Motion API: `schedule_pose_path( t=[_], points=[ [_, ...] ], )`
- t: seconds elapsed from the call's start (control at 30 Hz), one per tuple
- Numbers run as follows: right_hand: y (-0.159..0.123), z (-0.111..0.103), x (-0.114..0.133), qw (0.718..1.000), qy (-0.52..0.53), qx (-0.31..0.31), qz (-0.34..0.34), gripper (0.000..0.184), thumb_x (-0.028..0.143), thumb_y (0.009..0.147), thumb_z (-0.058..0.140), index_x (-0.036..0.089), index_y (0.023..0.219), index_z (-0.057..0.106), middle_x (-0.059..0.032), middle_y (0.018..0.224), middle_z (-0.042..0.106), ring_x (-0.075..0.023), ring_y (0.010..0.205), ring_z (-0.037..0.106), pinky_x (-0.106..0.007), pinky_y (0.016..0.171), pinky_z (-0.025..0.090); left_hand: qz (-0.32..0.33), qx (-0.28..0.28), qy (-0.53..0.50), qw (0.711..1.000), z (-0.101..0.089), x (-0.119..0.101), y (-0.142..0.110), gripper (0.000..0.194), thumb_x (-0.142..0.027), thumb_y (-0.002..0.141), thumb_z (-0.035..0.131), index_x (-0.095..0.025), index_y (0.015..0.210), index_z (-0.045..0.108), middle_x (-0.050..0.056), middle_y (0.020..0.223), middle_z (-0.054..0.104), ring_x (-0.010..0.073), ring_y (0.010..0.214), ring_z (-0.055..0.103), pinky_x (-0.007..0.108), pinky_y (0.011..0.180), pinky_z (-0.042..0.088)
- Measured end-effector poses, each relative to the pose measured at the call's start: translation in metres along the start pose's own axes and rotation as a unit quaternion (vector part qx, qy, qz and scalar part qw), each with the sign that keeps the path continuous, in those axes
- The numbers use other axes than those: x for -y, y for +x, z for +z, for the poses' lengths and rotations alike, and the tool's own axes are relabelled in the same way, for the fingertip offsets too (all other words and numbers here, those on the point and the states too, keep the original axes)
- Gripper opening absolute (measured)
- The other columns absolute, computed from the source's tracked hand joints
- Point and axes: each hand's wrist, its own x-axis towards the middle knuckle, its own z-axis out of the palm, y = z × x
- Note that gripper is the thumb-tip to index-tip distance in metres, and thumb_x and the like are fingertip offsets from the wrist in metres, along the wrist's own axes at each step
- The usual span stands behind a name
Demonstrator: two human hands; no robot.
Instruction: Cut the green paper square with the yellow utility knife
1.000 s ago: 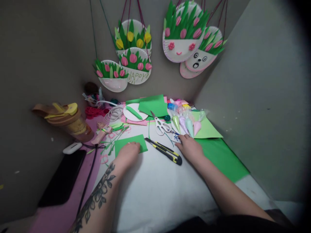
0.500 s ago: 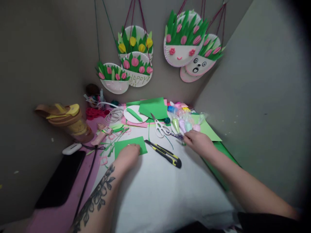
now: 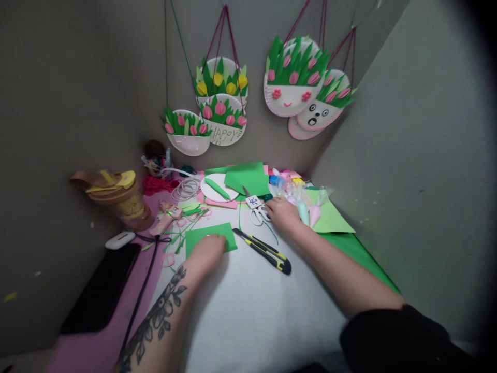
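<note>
My left hand (image 3: 207,253) lies with its fingers down on a small green paper rectangle (image 3: 196,238) on the white work surface (image 3: 252,305). My right hand (image 3: 282,214) reaches to the back beside the white-handled scissors (image 3: 257,214). Its fingertips pinch a small white card with a blue mark (image 3: 253,201). A black and yellow utility knife (image 3: 267,250) lies between my two hands. Pastel cone-shaped bags (image 3: 308,210) sit just right of my right hand.
At the back are a paper plate (image 3: 217,187), green paper sheets (image 3: 248,178) and white cord (image 3: 186,187). A glue gun (image 3: 166,217), a tan container (image 3: 120,199), a white case (image 3: 119,240) and a black device (image 3: 103,290) are at the left. Grey walls enclose the corner, hung with plate crafts (image 3: 221,109).
My right hand picked the small white card off the table and carried it left and back to the scissors. My left hand stayed on the green paper. The camera tilted down slightly.
</note>
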Motion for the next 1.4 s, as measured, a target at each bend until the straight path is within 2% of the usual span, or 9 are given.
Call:
schedule_pose_path(
  t=[0.27, 0.43, 0.57, 0.67, 0.8, 1.0, 1.07, 1.2, 1.4],
  points=[
    [-0.033, 0.01, -0.016, 0.991, -0.027, 0.108, 0.071, 0.029, 0.023, 0.089, 0.046, 0.01, 0.099, 0.07, -0.0182, 0.104, 0.066, -0.0258, 0.094, 0.062, -0.03, 0.07, 0.042, 0.006, 0.002, 0.007, 1.0, 0.004, 0.001, 0.004, 0.023, -0.013, 0.086, 0.04, -0.014, 0.092, 0.062, 0.014, 0.095, 0.065, 0.0264, 0.09, 0.061, 0.035, 0.076, 0.043],
    [-0.039, -0.013, -0.023, 0.982, -0.04, 0.164, 0.087, 0.025, 0.017, 0.079, 0.052, 0.008, 0.092, 0.072, -0.0199, 0.096, 0.068, -0.0276, 0.084, 0.065, -0.031, 0.066, 0.043, 0.014, -0.002, 0.005, 1.0, 0.003, 0.002, 0.003, 0.022, -0.014, 0.086, 0.041, -0.015, 0.091, 0.062, 0.013, 0.092, 0.066, 0.0244, 0.086, 0.062, 0.033, 0.075, 0.043],
    [-0.039, -0.042, -0.039, 0.981, -0.073, 0.151, 0.094, 0.031, 0.019, 0.08, 0.049, 0.009, 0.1, 0.07, -0.0198, 0.1, 0.067, -0.0297, 0.09, 0.064, -0.033, 0.066, 0.043, 0.019, -0.009, 0.002, 1.0, 0.003, 0.001, 0.001, 0.022, -0.011, 0.085, 0.041, -0.014, 0.09, 0.063, 0.014, 0.092, 0.066, 0.025, 0.088, 0.062, 0.033, 0.076, 0.043],
    [-0.027, -0.047, -0.041, 0.987, -0.065, 0.095, 0.111, 0.03, 0.025, 0.085, 0.046, 0.011, 0.1, 0.069, -0.0177, 0.102, 0.067, -0.0283, 0.089, 0.064, -0.032, 0.064, 0.041, 0.02, -0.013, 0.002, 1.0, 0.002, 0.0, 0.0, 0.023, -0.011, 0.085, 0.04, -0.013, 0.091, 0.063, 0.015, 0.092, 0.066, 0.0262, 0.088, 0.062, 0.034, 0.076, 0.043],
    [-0.018, -0.032, -0.018, 0.992, 0.006, -0.016, 0.124, 0.039, 0.042, 0.091, 0.046, 0.014, 0.113, 0.06, -0.0162, 0.115, 0.064, -0.0277, 0.097, 0.062, -0.031, 0.067, 0.041, 0.018, -0.014, 0.002, 1.0, 0.0, 0.0, -0.002, 0.022, -0.013, 0.086, 0.041, -0.013, 0.09, 0.062, 0.014, 0.092, 0.066, 0.0248, 0.086, 0.062, 0.033, 0.074, 0.043],
    [-0.068, -0.002, 0.034, 0.977, 0.155, 0.145, -0.037, 0.041, 0.048, 0.078, 0.065, 0.02, 0.106, 0.058, -0.0089, 0.104, 0.067, -0.0246, 0.091, 0.063, -0.028, 0.066, 0.039, 0.015, -0.011, 0.0, 1.0, 0.001, 0.0, -0.001, 0.024, -0.013, 0.086, 0.04, -0.014, 0.093, 0.063, 0.013, 0.094, 0.066, 0.0253, 0.088, 0.062, 0.034, 0.076, 0.044],
    [-0.082, 0.006, 0.041, 0.977, 0.154, 0.145, -0.036, 0.038, 0.043, 0.077, 0.065, 0.018, 0.106, 0.057, -0.0103, 0.104, 0.065, -0.0251, 0.091, 0.062, -0.028, 0.067, 0.038, 0.014, -0.015, 0.012, 1.0, 0.002, -0.001, -0.001, 0.025, -0.012, 0.086, 0.04, -0.013, 0.095, 0.063, 0.014, 0.094, 0.066, 0.0258, 0.089, 0.062, 0.034, 0.076, 0.044],
    [-0.081, 0.018, 0.034, 0.976, 0.18, 0.122, -0.003, 0.026, 0.034, 0.082, 0.058, 0.017, 0.1, 0.057, -0.01, 0.099, 0.065, -0.023, 0.087, 0.062, -0.028, 0.07, 0.039, 0.006, -0.022, 0.03, 0.999, 0.002, -0.009, 0.0, 0.025, -0.012, 0.087, 0.039, -0.014, 0.096, 0.063, 0.014, 0.093, 0.065, 0.0255, 0.092, 0.062, 0.034, 0.076, 0.045],
    [-0.061, 0.034, 0.007, 0.98, 0.191, 0.048, 0.038, 0.032, 0.034, 0.082, 0.056, 0.015, 0.108, 0.059, -0.012, 0.106, 0.064, -0.0253, 0.097, 0.06, -0.031, 0.079, 0.041, -0.029, -0.04, 0.034, 0.998, 0.002, -0.02, 0.003, 0.026, -0.013, 0.089, 0.036, -0.014, 0.097, 0.061, 0.014, 0.093, 0.065, 0.0262, 0.092, 0.062, 0.033, 0.072, 0.045]
  ],
)
